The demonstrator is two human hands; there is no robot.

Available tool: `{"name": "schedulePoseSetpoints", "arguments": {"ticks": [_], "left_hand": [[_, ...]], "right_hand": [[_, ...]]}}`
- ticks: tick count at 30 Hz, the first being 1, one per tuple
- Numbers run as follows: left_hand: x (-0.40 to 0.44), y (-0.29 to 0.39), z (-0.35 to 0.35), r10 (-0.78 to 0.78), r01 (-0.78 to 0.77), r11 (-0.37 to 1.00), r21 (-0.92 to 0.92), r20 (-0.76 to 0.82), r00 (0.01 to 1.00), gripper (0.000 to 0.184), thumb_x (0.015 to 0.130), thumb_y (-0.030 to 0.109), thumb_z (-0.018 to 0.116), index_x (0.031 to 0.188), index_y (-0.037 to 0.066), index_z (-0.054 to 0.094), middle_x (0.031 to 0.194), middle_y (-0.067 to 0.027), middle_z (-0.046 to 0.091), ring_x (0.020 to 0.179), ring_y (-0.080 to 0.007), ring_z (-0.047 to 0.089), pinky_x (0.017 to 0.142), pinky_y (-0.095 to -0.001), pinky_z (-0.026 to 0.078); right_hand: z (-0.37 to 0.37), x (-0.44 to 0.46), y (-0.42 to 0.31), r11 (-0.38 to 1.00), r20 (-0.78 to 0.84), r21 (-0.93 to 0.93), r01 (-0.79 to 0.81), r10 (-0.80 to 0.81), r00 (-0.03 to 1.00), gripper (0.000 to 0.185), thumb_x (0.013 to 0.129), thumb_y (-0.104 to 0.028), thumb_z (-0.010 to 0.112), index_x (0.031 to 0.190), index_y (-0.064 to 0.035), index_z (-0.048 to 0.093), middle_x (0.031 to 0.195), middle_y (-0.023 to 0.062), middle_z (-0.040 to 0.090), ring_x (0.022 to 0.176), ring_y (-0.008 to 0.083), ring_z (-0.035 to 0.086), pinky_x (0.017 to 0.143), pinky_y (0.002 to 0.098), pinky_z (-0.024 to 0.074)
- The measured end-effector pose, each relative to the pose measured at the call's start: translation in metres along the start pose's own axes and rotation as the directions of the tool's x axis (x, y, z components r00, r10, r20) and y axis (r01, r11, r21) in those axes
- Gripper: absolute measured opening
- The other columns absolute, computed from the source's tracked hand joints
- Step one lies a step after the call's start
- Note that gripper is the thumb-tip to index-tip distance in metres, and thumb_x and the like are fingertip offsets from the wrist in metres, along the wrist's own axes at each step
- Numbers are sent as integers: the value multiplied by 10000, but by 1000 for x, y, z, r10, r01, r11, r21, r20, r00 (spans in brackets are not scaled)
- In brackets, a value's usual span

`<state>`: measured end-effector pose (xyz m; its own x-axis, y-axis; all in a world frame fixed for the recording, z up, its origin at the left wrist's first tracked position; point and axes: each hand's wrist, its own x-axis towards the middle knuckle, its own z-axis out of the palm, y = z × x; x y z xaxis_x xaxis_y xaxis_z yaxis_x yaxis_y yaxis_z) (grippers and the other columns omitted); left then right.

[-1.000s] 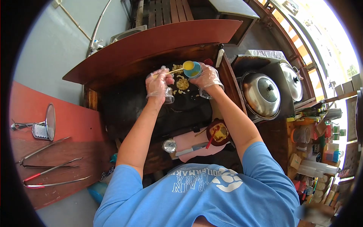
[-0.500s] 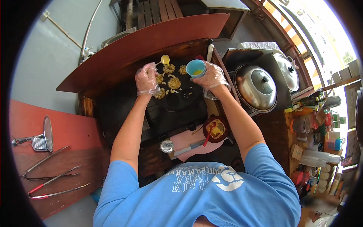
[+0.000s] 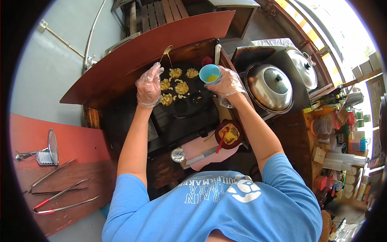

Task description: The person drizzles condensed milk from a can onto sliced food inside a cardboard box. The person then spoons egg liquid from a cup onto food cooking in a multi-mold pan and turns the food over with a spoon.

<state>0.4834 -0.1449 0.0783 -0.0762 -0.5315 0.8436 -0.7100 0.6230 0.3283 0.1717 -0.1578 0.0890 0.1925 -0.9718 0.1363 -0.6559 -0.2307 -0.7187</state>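
Observation:
My left hand (image 3: pixel 148 86), in a clear plastic glove, is closed on the handle of a ladle (image 3: pixel 167 50). The ladle's bowl is raised above the back of the dark pan, and a thin strand hangs from it. My right hand (image 3: pixel 227 83), also gloved, grips a light blue cup (image 3: pixel 210 74) with yellow liquid inside, tilted over the pan's right side. Between my hands, clumps of pale yellow pieces (image 3: pixel 181 87) sit in several round hollows of the black pan (image 3: pixel 193 105). A few loose bits lie around them.
A red board (image 3: pixel 149 50) rises behind the pan. To the right stands a domed metal lid (image 3: pixel 269 88). Nearer me are a bowl with a red spoon (image 3: pixel 229 134), a knife (image 3: pixel 205 153) and a pink cloth (image 3: pixel 192 147). Tongs (image 3: pixel 60 197) lie at left.
The ladle first moved from over the cup to over the clumps, then up and left with my left hand. The cup remains in my right hand. The view has shifted, showing more of the pan.

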Motion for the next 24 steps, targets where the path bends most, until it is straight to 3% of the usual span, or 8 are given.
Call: {"name": "schedulePoseSetpoints", "arguments": {"ticks": [4,6,7,9,14,16,21,24], "left_hand": [[-38,-25,30,-146,141,986,87,51,988,220,972,78,660,1175,40,734,962,-135,786,821,-257,769,775,-393,602],[-56,-38,45,-756,757,648,-80,55,653,166,988,103,674,1105,-5,721,882,-122,773,745,-217,747,707,-365,598],[-54,-39,47,-752,754,652,-85,55,657,166,988,103,674,1105,-5,721,882,-122,773,745,-217,747,707,-365,598],[-49,-35,43,-964,733,60,-677,151,218,142,993,107,689,1039,-27,694,831,-126,747,694,-191,718,661,-328,594],[-14,38,8,-937,625,-46,-779,250,243,128,976,57,695,1053,-42,673,839,-154,729,675,-202,713,658,-308,615],[-6,77,2,-891,619,2,-785,280,358,142,985,52,679,1065,-65,670,851,-156,728,697,-203,718,664,-308,623],[-26,116,23,-601,649,564,-510,286,746,192,1039,83,620,1120,-57,725,903,-138,765,761,-184,732,689,-305,594],[-23,123,33,-328,360,915,-183,186,926,198,1020,108,627,1106,-25,746,847,-119,768,721,-184,741,678,-325,574]], "right_hand": [[0,-10,1,1000,-6,21,22,-22,1000,671,605,-273,904,1213,-67,708,1077,194,741,1052,386,692,966,458,539],[1,-12,3,998,-31,18,63,-63,998,677,609,-266,897,1224,-63,700,1083,199,736,1067,391,683,970,462,535],[3,-12,8,998,-27,-6,65,-65,998,708,610,-263,896,1254,-63,681,1132,204,719,1107,397,665,998,465,520],[6,-14,16,998,-42,-10,66,-67,997,725,609,-254,899,1270,-65,670,1166,203,706,1131,398,654,1014,464,512],[7,-19,17,996,-92,21,91,-89,992,747,600,-188,905,1292,-64,651,1229,193,679,1189,393,627,1048,458,494],[3,-21,10,991,-125,-5,132,-131,983,776,589,-143,910,1312,-69,637,1220,177,684,1196,386,623,1054,463,490],[8,-20,6,956,-175,-105,275,-290,941,820,582,-139,917,1344,-93,618,1268,159,686,1260,398,598,1082,477,478],[12,-17,1,920,-181,-180,348,-378,908,810,596,-148,913,1350,-107,617,1303,151,684,1303,402,578,1099,485,469]]}}
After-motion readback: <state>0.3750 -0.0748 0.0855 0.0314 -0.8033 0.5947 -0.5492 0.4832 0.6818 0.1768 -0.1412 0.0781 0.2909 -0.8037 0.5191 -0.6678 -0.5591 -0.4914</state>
